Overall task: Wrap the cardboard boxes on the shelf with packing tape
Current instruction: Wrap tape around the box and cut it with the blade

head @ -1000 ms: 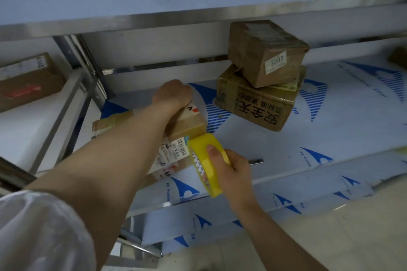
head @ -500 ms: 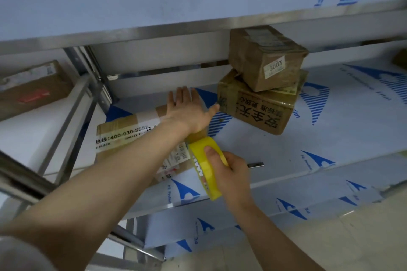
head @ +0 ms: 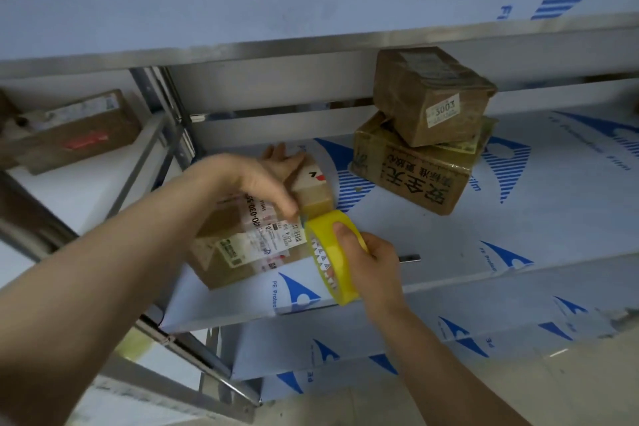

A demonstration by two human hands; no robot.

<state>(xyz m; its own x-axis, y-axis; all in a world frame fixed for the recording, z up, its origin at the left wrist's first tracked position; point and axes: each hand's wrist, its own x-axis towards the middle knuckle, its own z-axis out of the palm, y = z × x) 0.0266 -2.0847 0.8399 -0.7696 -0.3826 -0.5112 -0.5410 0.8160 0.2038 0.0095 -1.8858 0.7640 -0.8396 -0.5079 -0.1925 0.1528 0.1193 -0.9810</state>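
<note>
Our right hand (head: 375,264) grips the tape roll (head: 345,290) beside the box (head: 228,252) on the shelf (head: 449,252); our left hand (head: 256,180) lies over the box, blurred; whether it holds anything, we cannot tell.

Left hand (head: 262,180) blurred — hides box (head: 238,256) top.

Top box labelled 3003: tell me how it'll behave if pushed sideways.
The 3003 box looks stiff and glossy with tape, so it would probably slide. It sits skewed on the lower box, so it may well tip off.
</note>
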